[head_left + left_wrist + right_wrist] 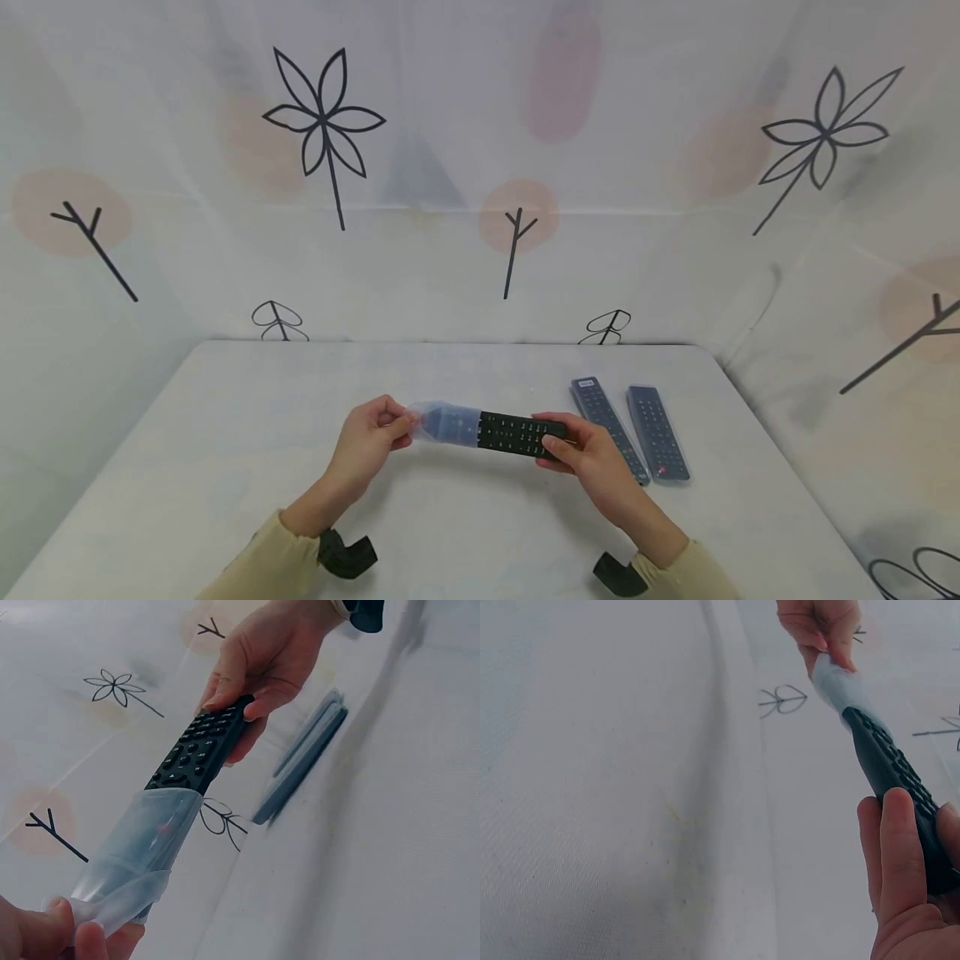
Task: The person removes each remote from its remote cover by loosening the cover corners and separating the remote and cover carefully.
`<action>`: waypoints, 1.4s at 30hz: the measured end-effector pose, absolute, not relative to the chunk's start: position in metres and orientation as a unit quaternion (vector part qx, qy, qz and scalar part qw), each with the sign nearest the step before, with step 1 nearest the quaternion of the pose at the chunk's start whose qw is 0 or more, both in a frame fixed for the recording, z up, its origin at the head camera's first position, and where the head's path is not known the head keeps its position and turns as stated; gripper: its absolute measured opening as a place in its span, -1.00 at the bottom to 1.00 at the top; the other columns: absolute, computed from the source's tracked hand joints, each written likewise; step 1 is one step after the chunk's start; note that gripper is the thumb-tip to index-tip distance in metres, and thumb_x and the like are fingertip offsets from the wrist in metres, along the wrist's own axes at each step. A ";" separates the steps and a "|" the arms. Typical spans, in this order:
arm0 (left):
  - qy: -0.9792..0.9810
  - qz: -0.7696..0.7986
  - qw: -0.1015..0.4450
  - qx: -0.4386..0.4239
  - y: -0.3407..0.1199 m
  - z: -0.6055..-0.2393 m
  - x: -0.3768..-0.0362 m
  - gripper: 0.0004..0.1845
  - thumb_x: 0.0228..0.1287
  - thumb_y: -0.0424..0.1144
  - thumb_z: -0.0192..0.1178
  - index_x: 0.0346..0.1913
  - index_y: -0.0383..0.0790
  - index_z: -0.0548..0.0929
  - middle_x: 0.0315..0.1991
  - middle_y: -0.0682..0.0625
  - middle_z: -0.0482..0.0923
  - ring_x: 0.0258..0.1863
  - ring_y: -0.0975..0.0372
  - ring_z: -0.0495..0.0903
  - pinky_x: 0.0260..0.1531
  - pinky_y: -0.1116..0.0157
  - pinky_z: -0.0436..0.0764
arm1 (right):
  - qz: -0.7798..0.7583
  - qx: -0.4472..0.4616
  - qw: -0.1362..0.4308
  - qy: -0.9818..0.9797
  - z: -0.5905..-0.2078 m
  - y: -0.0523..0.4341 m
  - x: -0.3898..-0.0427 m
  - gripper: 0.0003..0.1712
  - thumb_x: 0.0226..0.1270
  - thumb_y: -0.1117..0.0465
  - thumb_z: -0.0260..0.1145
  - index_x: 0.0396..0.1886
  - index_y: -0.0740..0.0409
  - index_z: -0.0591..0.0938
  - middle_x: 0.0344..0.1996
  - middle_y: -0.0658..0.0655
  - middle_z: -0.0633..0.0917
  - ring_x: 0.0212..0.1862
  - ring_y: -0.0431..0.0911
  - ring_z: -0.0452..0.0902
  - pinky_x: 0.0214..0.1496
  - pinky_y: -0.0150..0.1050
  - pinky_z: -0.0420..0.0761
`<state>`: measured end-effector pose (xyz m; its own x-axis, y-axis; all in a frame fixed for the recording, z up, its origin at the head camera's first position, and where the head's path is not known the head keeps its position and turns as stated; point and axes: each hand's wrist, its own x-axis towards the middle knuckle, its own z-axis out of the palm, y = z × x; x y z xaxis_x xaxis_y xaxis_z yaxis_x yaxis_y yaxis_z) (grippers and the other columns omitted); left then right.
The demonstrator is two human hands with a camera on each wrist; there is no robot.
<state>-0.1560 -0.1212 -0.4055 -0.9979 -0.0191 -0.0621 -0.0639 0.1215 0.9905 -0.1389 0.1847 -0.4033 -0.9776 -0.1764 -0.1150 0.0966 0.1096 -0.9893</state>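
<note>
Right hand (592, 454) has a firm grip on the bare end of the black remote (517, 433), fingers curled under it and thumb along the edge, and the remote hangs in the air above the desk (225, 433), button side up. At the other end, the left hand (367, 442) pinches the closed tip of a clear plastic sleeve (444, 422), fingertips tight together on the film. That sleeve is the container here: the far end of the remote sits inside it, and the rest of the keypad sticks out bare toward the right hand. From the left wrist view the sleeve (131, 862) looks milky, the covered buttons only faint shapes behind it, one small reddish spot showing through. The right wrist view cuts off the lower end of the remote (896, 784) behind the right hand's fingers (900, 847), and the left hand (821, 626) is cropped at the top edge.

Just beyond the right hand, two more remotes (630, 429) lie side by side on the desk, each already inside its own clear sleeve, dull grey under the film. Their markings are too small to read. Behind the desk hangs a pale cloth (480, 167) with drawn flowers.
</note>
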 end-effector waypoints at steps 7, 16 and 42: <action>0.720 0.692 0.028 -0.043 -0.120 -0.405 -0.157 -0.93 0.37 -0.44 0.21 -0.28 -0.39 0.56 -0.28 -0.11 0.68 -0.29 0.17 0.64 -0.26 0.37 0.64 | -0.664 -0.027 0.100 0.741 -0.403 0.187 -0.140 -0.56 0.45 0.43 0.18 0.29 0.32 0.49 0.15 0.34 0.53 0.06 0.05 0.61 -0.01 -0.17 0.66; 0.806 0.591 -0.036 0.021 -0.116 -0.411 -0.159 -0.94 0.27 -0.31 0.37 -0.32 -0.18 0.68 -0.32 0.03 0.69 -0.35 0.10 0.67 -0.32 0.31 0.65 | -0.654 -0.034 0.087 0.751 -0.398 0.184 -0.139 -0.59 0.43 0.44 0.21 0.25 0.31 0.53 0.10 0.32 0.57 0.03 0.06 0.63 -0.05 -0.19 0.67; 0.844 0.530 -0.070 0.040 -0.119 -0.409 -0.156 -0.83 0.25 -0.23 0.40 -0.42 -0.12 0.62 -0.52 0.04 0.62 -0.54 0.11 0.55 -0.58 0.29 0.55 | -0.560 -0.161 0.182 0.792 -0.399 0.193 -0.136 -0.50 0.51 0.16 0.21 0.32 0.33 0.44 -0.30 0.33 0.69 -0.50 -0.09 0.57 -0.47 -0.26 0.60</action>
